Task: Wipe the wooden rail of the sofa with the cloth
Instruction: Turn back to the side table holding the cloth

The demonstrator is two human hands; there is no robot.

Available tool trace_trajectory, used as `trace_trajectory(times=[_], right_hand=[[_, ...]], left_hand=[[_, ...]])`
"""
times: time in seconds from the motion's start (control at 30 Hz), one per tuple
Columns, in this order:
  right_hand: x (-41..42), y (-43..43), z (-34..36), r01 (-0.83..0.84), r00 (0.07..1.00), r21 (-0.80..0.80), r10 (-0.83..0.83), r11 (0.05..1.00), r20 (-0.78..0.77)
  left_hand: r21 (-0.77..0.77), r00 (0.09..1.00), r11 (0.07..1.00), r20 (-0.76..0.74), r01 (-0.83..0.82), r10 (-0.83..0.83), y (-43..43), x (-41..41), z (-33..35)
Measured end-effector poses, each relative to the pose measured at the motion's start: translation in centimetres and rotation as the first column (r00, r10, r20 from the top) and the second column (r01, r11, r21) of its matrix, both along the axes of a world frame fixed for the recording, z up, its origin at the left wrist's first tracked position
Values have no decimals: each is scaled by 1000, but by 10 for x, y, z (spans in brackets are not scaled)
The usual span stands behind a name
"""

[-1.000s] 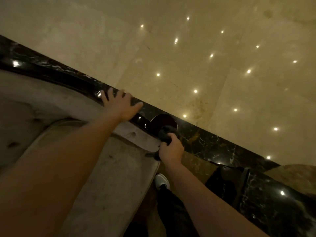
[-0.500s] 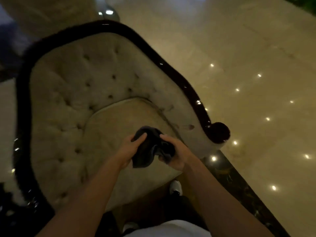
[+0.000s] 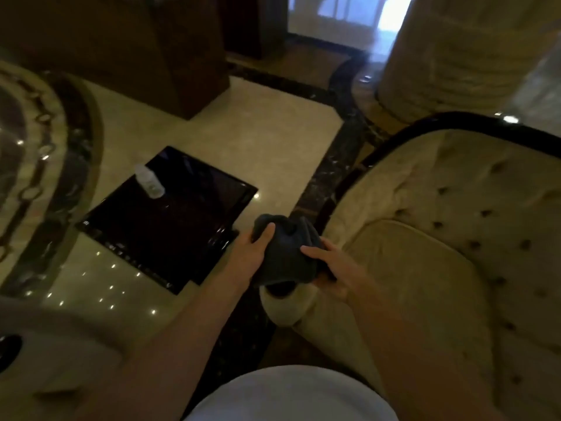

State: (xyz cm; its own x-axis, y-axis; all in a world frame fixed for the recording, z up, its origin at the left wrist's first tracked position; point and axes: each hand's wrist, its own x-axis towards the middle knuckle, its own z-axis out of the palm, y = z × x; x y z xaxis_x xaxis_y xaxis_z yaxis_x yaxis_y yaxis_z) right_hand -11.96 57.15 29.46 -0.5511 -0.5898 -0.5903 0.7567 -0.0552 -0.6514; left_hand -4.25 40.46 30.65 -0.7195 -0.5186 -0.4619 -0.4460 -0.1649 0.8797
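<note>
Cloth [image 3: 285, 256]: dark, bunched, gripped between left hand [image 3: 253, 249] and right hand [image 3: 329, 265], both closed on it, above sofa [image 3: 425, 268] arm. Rail [image 3: 455, 123]: dark, curving behind. Advice: refold to a flat pad, then follow the curve.

You have the dark grey cloth [image 3: 287, 253] bunched into a loose, creased wad, off the sofa and hanging over its front left arm end. The sofa [image 3: 449, 238] sits to your right, cream and button-tufted, with a plump seat cushion. Its wooden rail [image 3: 455, 123] is a dark, glossy band curving along the top of the backrest and down the arm, well apart from the cloth.
</note>
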Motion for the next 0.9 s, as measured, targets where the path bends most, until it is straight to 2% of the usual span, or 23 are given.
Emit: trace_trajectory(times=[0.13,0.3,0.4,0.47,0.53,0.63,0.77,0.83,0.9], right_hand=[[22,-83,-7,-144,990,116,143,983,12],[32,-153,-31,-276,961,213,261,937,95],[28,-192,-55,-375,926,234,349,897,145],[19,-233,-80,-456,889,247,431,855,151],[8,-278,-108,-535,845,269,516,801,143],[-5,-352,-160,-618,782,312,607,722,142],[-7,-437,-229,-704,706,282,685,652,179],[-6,-469,-269,-720,690,275,700,638,182],[-5,-490,-302,-706,706,269,682,655,194]], left_hand=[[228,981,961,-74,-160,181,-61,63,-20],[421,913,826,10,-374,409,-99,99,-53],[455,827,716,90,-529,554,-117,98,-74],[486,749,610,156,-626,644,-143,95,-95],[518,696,525,211,-675,686,-174,93,-120],[518,643,459,255,-721,722,-227,89,-170],[462,571,404,308,-789,761,-290,91,-242],[422,555,406,333,-810,762,-317,90,-288],[407,513,369,336,-835,790,-340,89,-322]])
